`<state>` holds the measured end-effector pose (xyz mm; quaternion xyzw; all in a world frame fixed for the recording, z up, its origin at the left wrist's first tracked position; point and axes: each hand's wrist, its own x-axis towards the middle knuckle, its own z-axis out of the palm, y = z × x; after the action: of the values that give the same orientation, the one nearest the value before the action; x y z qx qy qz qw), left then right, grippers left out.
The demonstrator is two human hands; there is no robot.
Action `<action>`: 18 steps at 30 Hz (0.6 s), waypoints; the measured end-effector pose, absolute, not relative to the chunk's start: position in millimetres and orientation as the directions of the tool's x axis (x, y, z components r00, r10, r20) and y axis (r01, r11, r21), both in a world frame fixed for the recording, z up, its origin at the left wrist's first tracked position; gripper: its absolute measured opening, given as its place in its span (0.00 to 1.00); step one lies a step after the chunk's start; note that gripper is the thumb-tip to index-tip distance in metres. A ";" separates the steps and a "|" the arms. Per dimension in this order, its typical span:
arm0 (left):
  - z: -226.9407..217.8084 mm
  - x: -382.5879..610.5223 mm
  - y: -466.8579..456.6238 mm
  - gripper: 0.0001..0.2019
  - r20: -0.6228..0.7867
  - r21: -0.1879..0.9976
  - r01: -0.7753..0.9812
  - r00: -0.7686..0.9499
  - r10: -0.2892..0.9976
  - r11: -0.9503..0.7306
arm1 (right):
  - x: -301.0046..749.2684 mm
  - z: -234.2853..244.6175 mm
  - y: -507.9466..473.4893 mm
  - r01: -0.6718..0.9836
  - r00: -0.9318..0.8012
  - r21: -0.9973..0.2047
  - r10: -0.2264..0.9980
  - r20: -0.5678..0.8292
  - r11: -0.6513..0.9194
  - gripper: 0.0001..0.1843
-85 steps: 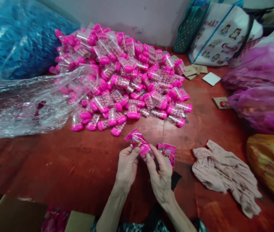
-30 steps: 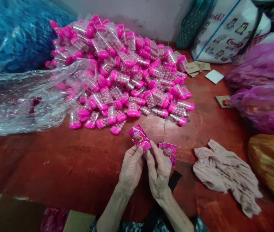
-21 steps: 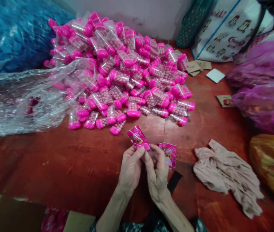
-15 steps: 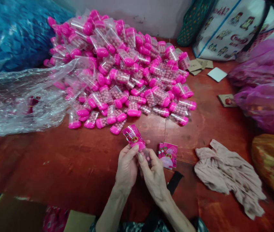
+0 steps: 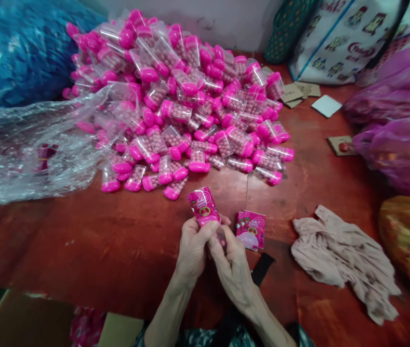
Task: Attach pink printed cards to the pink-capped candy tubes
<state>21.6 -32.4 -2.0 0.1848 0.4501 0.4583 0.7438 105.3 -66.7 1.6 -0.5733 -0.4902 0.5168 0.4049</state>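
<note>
Pinching one small candy case (image 5: 204,208) between them, the left hand (image 5: 193,243) and right hand (image 5: 232,265) hold it just above the red table (image 5: 82,241), the fingers of both closed on its lower end. A pink printed label already covers its upper part. Spare labels (image 5: 250,230) lie just beside the right hand. Beyond, the heap (image 5: 183,101) of bare pink-capped cases looks barely dented, so I'd say most is left to do

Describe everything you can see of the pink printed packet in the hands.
The pink printed packet is glossy, film-like, with a round red-and-green picture on its face. It stands nearly upright, leaning slightly left, above the red table. The left hand and right hand pinch its lower end, hiding the bottom.
</note>
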 end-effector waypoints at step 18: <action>-0.2 25.3 -32.5 0.10 -0.444 0.700 -0.512 0.232 0.865 0.497 | 104.0 -1.9 -65.2 -0.042 0.028 -0.964 0.964 -0.264 -0.263 0.08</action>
<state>25.3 -32.5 -0.2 0.2100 0.4202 0.4553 0.7563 104.0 -65.2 -1.9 -0.5609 -0.4112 0.5628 0.4467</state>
